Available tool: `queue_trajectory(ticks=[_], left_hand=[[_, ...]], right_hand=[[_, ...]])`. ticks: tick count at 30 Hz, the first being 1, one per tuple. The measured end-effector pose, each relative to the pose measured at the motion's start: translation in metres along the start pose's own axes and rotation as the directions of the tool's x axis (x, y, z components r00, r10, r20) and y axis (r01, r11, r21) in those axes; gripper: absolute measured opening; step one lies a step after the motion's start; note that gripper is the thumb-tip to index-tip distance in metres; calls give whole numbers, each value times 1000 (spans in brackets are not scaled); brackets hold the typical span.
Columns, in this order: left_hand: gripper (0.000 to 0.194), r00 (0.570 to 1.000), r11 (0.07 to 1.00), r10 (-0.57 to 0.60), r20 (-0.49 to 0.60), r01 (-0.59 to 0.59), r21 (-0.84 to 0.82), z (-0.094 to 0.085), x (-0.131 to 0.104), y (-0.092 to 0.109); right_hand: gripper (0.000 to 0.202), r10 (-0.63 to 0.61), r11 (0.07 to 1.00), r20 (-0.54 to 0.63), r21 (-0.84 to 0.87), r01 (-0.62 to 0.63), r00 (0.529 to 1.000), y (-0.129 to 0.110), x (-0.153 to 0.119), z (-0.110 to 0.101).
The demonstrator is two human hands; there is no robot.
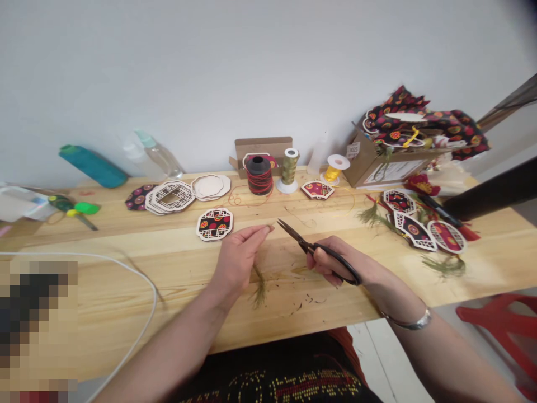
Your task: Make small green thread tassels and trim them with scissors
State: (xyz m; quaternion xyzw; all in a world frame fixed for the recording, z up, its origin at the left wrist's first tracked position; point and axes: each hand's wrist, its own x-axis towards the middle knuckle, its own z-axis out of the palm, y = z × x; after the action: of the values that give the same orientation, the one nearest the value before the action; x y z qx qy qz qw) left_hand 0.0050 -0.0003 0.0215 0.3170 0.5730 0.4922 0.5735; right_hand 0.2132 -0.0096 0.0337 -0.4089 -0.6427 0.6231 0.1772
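Note:
Over the middle of the wooden table, my left hand (241,252) is closed in a pinch on a green thread tassel (260,288), whose loose strands hang below the palm. My right hand (335,260) grips black-handled scissors (310,246), their blades pointing toward my left fingertips and nearly together. A small gap separates the blade tips from those fingers. Just beyond my left hand lies an octagonal ornament (214,224) with patterned dark fabric in a pale lattice frame. Whatever lies inside the left fist is hidden.
Along the wall stand a red-and-black thread spool (259,176), a green thread cone (289,168) and a yellow spool (335,168). Lattice frames (170,197) are stacked left. Finished ornaments (413,229) lie right, near a cardboard box (386,162) and black pole (490,190). A white cable (153,285) crosses the left.

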Motion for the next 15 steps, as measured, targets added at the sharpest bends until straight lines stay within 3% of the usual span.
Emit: queue_trajectory(ticks=[5,9,12,15], left_hand=[[27,998,981,18,-52,-28,-191,-4,7,1],[30,999,977,-12,-37,4,-213,-4,7,1],[32,999,976,-14,-32,7,-216,-4,6,0],[32,999,976,-16,-35,8,-219,-3,6,0]], right_hand=[[60,86,953,110,-300,-49,990,-7,-4,-1],[57,159,810,136,-584,-51,978,-15,-9,12],[52,140,757,181,-653,13,973,-25,-16,23],[33,100,748,224,-659,75,969,-34,-22,22]])
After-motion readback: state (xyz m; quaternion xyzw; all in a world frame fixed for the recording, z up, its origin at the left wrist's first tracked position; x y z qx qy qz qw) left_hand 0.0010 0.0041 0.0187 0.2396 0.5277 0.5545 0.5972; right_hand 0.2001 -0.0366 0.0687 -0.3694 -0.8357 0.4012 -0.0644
